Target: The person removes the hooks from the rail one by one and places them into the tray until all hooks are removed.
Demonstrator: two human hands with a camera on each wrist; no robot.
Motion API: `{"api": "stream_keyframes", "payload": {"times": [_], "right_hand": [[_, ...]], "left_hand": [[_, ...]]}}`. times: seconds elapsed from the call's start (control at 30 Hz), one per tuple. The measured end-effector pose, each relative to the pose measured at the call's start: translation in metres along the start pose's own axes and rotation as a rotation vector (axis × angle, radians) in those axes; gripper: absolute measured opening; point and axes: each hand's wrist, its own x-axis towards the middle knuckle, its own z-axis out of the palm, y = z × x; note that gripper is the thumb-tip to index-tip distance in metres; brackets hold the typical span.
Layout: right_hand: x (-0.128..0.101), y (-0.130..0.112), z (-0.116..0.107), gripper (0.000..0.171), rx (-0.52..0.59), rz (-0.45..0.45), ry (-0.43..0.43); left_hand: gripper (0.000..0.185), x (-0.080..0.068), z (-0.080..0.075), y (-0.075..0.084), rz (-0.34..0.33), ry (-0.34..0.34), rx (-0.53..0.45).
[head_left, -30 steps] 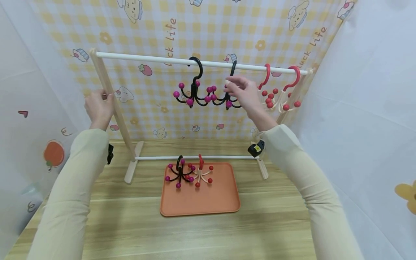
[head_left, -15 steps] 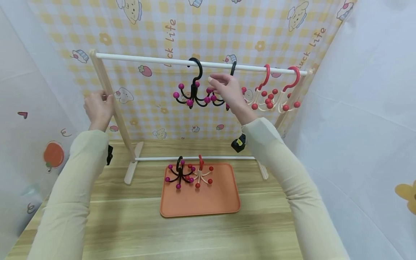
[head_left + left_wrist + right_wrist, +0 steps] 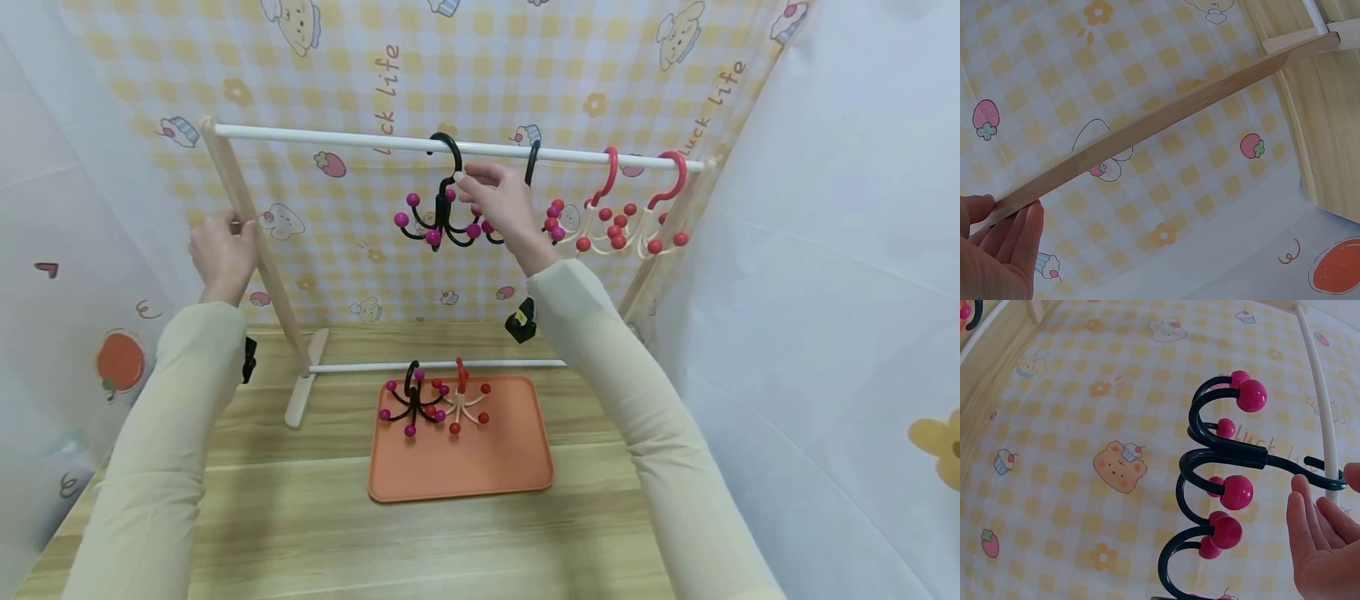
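A wooden rack with a white top rod (image 3: 337, 139) stands on the table. My left hand (image 3: 225, 250) grips its slanted left post (image 3: 258, 250); in the left wrist view my fingers (image 3: 1016, 237) lie along the post (image 3: 1166, 119). My right hand (image 3: 480, 187) is at the hook of the left black hanger with magenta balls (image 3: 438, 221), which hangs on the rod. In the right wrist view that hanger's (image 3: 1222, 456) hook passes between my straight fingers (image 3: 1310, 519) and thumb. A second black hanger (image 3: 532, 162) hangs just right, partly hidden by my hand.
Two cream hangers with red hooks and red balls (image 3: 611, 225) (image 3: 663, 225) hang at the rod's right end. An orange tray (image 3: 480, 467) lies on the wooden table in front of the rack, with one black hanger (image 3: 412, 404) and one cream hanger (image 3: 465, 404) on it. Cloth walls enclose all sides.
My right hand has moved left along the rod, from the second black hanger to the hook of the first. The left hand has stayed on the post.
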Motion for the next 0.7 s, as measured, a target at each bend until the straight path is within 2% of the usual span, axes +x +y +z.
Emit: {"api": "stream_keyframes", "payload": {"times": [0.7], "right_hand": [[0.013,-0.001,0.013,0.026,-0.072,-0.021,0.096]], "left_hand": [[0.039,0.0,-0.001,0.001,0.006,-0.004,0.004]]}}
